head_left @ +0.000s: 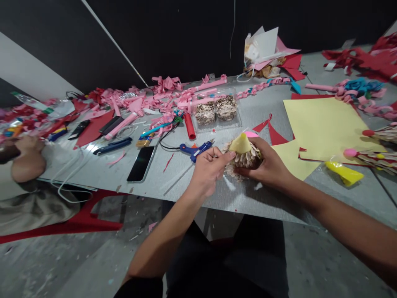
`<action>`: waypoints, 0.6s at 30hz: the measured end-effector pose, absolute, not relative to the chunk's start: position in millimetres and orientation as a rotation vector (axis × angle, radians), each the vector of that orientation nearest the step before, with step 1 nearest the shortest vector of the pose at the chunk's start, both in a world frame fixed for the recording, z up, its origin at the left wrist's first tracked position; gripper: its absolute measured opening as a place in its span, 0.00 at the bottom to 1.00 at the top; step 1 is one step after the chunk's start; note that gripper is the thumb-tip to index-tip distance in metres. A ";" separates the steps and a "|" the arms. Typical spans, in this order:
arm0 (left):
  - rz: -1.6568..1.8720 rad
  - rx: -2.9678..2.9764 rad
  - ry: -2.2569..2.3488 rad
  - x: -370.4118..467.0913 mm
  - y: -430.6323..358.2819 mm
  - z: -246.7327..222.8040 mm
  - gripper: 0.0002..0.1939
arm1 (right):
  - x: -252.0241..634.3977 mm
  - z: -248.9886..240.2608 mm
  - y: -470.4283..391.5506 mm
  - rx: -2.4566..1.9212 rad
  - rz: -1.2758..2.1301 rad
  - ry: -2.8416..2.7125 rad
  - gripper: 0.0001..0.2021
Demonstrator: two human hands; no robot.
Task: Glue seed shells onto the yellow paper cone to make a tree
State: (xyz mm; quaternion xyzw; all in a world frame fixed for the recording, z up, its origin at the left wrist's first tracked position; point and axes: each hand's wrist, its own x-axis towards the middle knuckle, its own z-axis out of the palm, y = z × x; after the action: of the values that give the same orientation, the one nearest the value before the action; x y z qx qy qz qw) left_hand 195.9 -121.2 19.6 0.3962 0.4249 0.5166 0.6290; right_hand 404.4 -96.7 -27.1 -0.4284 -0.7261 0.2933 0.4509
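A cone covered in overlapping beige shell-like pieces point(248, 160) stands over the near part of the table. Its bare tip of yellow paper point(241, 145) points up, with a bit of pink behind it. My right hand point(269, 164) is wrapped round the cone's right side. At the cone's left side, my left hand point(211, 169) is closed, thumb and forefinger pinched together against the shell pieces. Whatever is between those fingertips is too small to make out. A blue glue gun point(196, 150) lies just beyond my left hand.
A clear plastic tray point(240, 120) of brown-and-white shells sits behind the cone. Yellow sheets point(325, 124) and a yellow plastic packet point(344, 174) lie right. A phone point(142, 164), a blue cutter point(113, 146) and pink paper scraps point(167, 85) lie left. Another person's arm point(28, 159) rests far left.
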 end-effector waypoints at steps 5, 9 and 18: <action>1.249 1.039 0.983 173.5 -116.4 36.2 0.36 | 405.0 -29.7 -93.4 -1.050 0.694 -1.802 0.37; 1.442 1.519 1.141 141.0 -36.8 63.8 0.28 | 404.9 -32.5 -91.7 -1.047 0.694 -1.803 0.39; 0.178 2.438 1.877 129.6 166.4 80.3 0.07 | 404.9 -37.2 -89.8 -1.041 0.733 -1.778 0.40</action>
State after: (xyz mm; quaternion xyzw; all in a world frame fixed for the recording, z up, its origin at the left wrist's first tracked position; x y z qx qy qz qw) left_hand 129.6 166.4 80.3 0.7906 0.6088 0.0576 0.0300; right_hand 404.9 -89.8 -37.2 -0.4230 -0.7220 0.2979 0.4593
